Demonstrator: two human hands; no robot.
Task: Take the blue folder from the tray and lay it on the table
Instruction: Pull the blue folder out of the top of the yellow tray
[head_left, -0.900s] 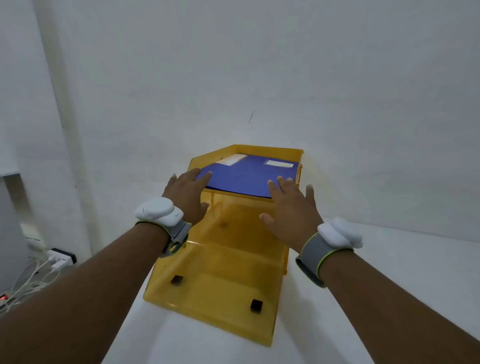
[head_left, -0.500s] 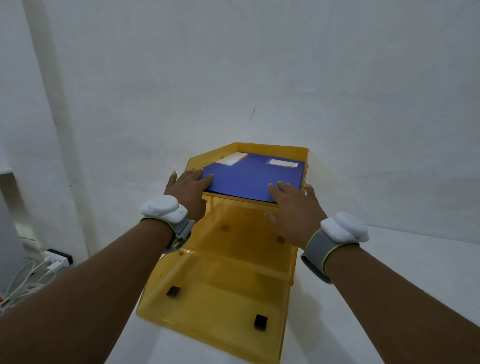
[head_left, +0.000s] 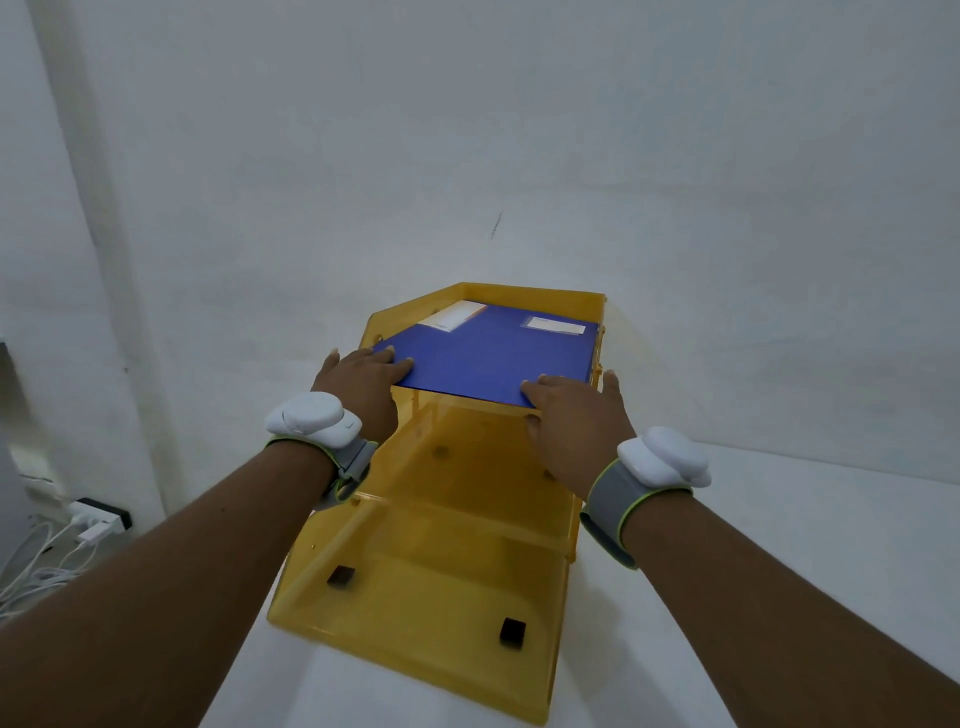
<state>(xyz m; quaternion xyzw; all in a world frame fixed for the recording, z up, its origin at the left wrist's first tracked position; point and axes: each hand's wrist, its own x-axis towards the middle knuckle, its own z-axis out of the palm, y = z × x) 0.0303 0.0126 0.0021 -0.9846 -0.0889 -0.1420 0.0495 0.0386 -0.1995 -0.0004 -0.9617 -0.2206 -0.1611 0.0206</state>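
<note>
A blue folder (head_left: 498, 358) with two white labels lies flat in the top tier of a yellow see-through stacked tray (head_left: 415, 649) on the white table (head_left: 789, 545). My left hand (head_left: 363, 384) holds the folder's near left corner, fingers on top of the cover. My right hand (head_left: 576, 421) holds the near right corner the same way, little finger spread past the tray's side. Both thumbs are hidden under the folder's edge. Each wrist wears a grey band with a white pod.
The tray's lower tiers hold nothing I can see. A white wall rises right behind the tray. Off the table's left edge, a black power strip (head_left: 98, 517) with white plugs and loose white cables (head_left: 41, 566) lies lower down.
Both hands have moved forward onto the folder's near edge and closed on its corners. The folder has stayed in the top tier.
</note>
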